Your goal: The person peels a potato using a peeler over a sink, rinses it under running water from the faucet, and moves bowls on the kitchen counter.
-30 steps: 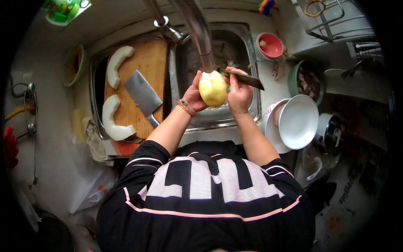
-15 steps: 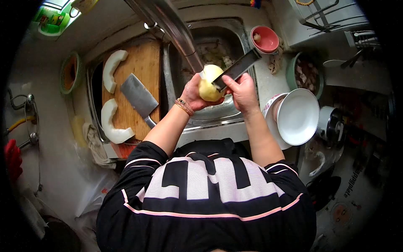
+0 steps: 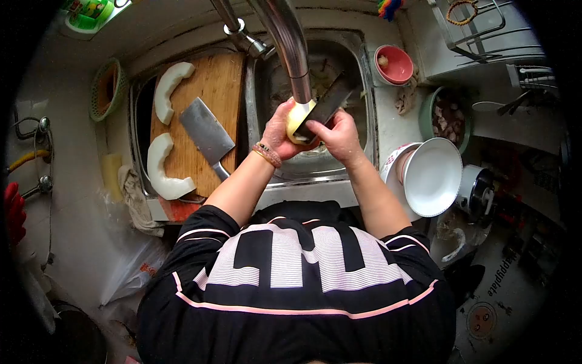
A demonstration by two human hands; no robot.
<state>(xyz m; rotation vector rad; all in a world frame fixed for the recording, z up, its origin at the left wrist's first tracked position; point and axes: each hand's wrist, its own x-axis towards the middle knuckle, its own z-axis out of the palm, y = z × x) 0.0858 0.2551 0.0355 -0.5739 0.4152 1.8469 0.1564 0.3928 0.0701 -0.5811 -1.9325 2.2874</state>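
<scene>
Over the right sink basin (image 3: 267, 159), my left hand (image 3: 281, 133) is wrapped round a peeled yellow potato (image 3: 298, 115), below the faucet spout (image 3: 290, 48). My right hand (image 3: 341, 137) grips a dark flat blade (image 3: 328, 104), which lies against the potato and hides part of it. A cleaver (image 3: 207, 132) rests on the wooden cutting board (image 3: 207, 73) to the left. Two curved pale melon pieces, an upper one (image 3: 165, 97) and a lower one (image 3: 159, 171), lie on the board's left side.
To the right of the sink are a pink bowl (image 3: 397, 65), a green bowl of meat chunks (image 3: 447, 118) and a white bowl (image 3: 433, 177). A green basket (image 3: 100, 109) stands at the left. A cloth (image 3: 134, 200) hangs by the board.
The blade has swung from beside the potato to across it, and my right hand has come in closer to my left. The camera view has shifted slightly.
</scene>
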